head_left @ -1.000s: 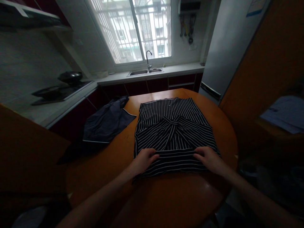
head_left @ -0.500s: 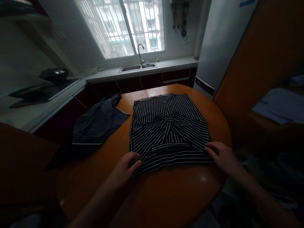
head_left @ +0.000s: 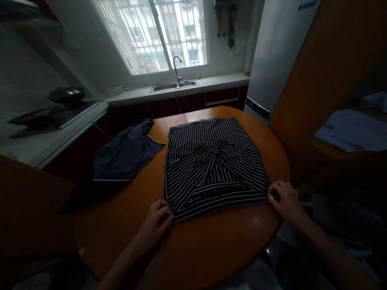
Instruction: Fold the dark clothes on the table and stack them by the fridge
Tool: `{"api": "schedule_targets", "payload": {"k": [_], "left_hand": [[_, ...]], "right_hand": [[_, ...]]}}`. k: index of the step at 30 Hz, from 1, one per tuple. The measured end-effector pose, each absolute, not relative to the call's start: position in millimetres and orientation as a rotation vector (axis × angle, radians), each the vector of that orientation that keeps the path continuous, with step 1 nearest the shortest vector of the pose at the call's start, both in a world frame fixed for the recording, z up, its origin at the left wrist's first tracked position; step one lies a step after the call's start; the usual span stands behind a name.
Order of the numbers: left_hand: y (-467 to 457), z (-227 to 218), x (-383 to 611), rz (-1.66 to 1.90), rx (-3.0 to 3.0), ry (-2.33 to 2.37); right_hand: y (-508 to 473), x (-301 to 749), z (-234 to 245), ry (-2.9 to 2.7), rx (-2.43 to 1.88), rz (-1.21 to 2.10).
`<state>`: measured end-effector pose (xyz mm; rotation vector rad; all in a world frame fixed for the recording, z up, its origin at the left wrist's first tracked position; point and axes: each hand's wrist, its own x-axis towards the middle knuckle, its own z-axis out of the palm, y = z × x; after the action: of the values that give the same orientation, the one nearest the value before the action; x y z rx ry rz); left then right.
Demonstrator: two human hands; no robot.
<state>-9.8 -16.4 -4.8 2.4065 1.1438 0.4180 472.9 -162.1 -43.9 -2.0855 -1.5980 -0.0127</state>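
Observation:
A black garment with white stripes (head_left: 184,169) lies spread on the table, with a knotted tie at its middle and its near edge toward me. At its near left corner, my left hand (head_left: 157,221) is closed, thumb and fingers pinching the cloth. The near right corner is between the thumb and curled fingers of my right hand (head_left: 284,199). The cloth lies mostly flat, with a folded ridge near the front. The small bits of fabric inside each pinch are hidden by my fingers.
The round wooden table (head_left: 211,245) bears a dark grey-blue garment (head_left: 121,157) with white piping, draped over its left edge. Beyond are a counter with a sink (head_left: 173,85), a stove with a pan (head_left: 66,96) and a fridge (head_left: 275,52). Papers (head_left: 353,129) lie at the right.
My left hand has shifted slightly left and nearer me, onto the corner. My right hand has moved outward to the right corner, its fingers now curled on the cloth. The view has turned slightly.

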Motion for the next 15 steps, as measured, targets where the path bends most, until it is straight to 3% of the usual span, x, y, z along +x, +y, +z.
{"api": "schedule_targets", "payload": {"k": [7,15], "left_hand": [[-21,27,46,0.368,2.722,0.882],[-8,-8,91,0.03,2.925,0.566]], "right_hand": [[-136,404,-12,-1.856,-1.767,-0.104],[-119,381,-36,-2.294,-1.685,0.087]]}}
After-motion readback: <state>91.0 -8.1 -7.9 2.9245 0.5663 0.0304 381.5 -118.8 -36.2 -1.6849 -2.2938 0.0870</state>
